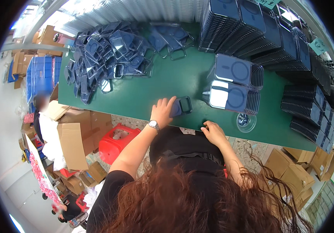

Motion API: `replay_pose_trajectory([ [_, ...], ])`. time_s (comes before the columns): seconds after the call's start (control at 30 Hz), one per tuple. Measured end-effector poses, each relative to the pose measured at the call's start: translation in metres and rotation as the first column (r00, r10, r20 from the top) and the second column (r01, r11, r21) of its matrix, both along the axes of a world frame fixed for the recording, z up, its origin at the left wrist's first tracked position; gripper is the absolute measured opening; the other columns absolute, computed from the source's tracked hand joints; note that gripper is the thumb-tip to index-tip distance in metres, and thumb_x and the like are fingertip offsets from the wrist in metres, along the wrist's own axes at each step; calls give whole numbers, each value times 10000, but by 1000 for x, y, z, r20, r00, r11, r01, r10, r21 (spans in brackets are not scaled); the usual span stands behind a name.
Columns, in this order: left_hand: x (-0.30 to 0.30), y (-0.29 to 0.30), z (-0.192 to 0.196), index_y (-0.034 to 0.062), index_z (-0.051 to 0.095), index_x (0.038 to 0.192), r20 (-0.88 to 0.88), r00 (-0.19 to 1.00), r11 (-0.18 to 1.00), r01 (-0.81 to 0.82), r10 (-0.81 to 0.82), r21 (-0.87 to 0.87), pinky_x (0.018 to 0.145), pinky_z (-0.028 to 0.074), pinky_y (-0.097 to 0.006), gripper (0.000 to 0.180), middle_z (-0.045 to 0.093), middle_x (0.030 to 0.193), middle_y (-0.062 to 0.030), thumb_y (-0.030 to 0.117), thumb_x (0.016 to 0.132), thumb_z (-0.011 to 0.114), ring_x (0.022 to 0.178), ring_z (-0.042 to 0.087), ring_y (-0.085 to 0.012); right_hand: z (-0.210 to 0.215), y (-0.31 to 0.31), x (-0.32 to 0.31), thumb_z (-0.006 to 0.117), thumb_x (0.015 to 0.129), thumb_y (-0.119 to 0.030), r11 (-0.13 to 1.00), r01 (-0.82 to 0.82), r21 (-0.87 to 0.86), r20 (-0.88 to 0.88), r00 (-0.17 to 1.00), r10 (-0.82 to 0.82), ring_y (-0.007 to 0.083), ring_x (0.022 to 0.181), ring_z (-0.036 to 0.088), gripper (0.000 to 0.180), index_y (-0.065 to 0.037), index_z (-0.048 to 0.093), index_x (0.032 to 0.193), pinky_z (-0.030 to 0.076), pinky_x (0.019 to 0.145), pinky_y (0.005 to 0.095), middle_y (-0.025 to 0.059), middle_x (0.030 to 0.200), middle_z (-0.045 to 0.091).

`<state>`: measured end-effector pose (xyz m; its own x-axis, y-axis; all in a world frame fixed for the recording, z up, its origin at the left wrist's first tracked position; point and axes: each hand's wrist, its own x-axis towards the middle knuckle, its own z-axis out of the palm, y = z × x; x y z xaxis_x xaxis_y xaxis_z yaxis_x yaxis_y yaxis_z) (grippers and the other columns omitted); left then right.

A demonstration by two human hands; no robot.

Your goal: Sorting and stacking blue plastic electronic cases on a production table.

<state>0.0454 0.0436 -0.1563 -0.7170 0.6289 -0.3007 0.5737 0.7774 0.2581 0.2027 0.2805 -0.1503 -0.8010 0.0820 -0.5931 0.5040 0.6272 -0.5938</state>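
Observation:
Near the front edge of the green table, a dark blue phone case with a large camera opening lies under the fingers of my left hand, which grips its left side. My right hand is at the table edge, just right of that case. Its fingers are curled together by a small dark piece at the fingertips, too small to name. To the right of it stands a round clear dish holding small dark shiny pieces. Beyond the dish are two neat rows of phone cases.
A loose heap of phone cases covers the far left of the table. Tall stacks of cases line the back right, with lower stacks at the right edge. A red stool and cardboard boxes stand on the floor.

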Motion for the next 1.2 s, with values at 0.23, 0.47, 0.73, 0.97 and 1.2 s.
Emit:
replay_pose_trajectory([
  [0.23, -62, 13, 29, 186, 180, 1578, 122, 986, 975, 86, -113, 206, 1010, 388, -609, 1109, 387, 1468, -216, 485, 716, 810, 1367, 372, -399, -11, -20, -12, 641, 909, -253, 981, 176, 76, -53, 984, -172, 374, 1096, 578, 321, -4, 630, 1111, 465, 940, 450, 187, 1120, 647],
  [0.47, -344, 74, 26, 18, 577, 1247, -407, 902, 858, 319, -144, 403, 971, 463, -441, 453, 602, 1237, -164, 68, 797, 571, 1178, 555, -337, -10, -53, -33, 690, 860, -219, 913, 266, 309, -81, 964, -253, 484, 1271, 435, 762, 9, 316, 1484, 378, 1068, 494, 294, 1394, 450],
  [0.73, -437, 129, -25, 101, 371, 1500, 32, 920, 902, 389, -390, -187, 1101, 354, -506, 984, 422, 1480, -175, 578, 701, 688, 1379, 384, -365, -12, -62, -46, 715, 819, -236, 928, 309, 207, 106, 936, -336, 468, 1384, 346, 872, 44, 250, 1502, 325, 1145, 446, 339, 1487, 336],
  [0.97, -437, 119, -27, 117, 362, 1504, 254, 894, 911, 402, -369, -90, 1116, 328, -500, 1191, 424, 1450, -204, 714, 557, 768, 1387, 365, -371, 13, -57, -73, 700, 827, -277, 895, 447, 16, 255, 863, -435, 482, 1355, 382, 893, 51, 228, 1510, 336, 1136, 449, 343, 1470, 366],
  [1.2, -423, 115, -37, 84, 412, 1428, 266, 872, 910, 407, -411, 74, 1093, 348, -511, 1099, 451, 1396, -187, 580, 552, 853, 1353, 394, -375, -19, -70, -44, 742, 784, -366, 888, 433, 156, 52, 894, -445, 470, 1383, 340, 932, 60, 299, 1485, 278, 1164, 497, 311, 1485, 365],
])
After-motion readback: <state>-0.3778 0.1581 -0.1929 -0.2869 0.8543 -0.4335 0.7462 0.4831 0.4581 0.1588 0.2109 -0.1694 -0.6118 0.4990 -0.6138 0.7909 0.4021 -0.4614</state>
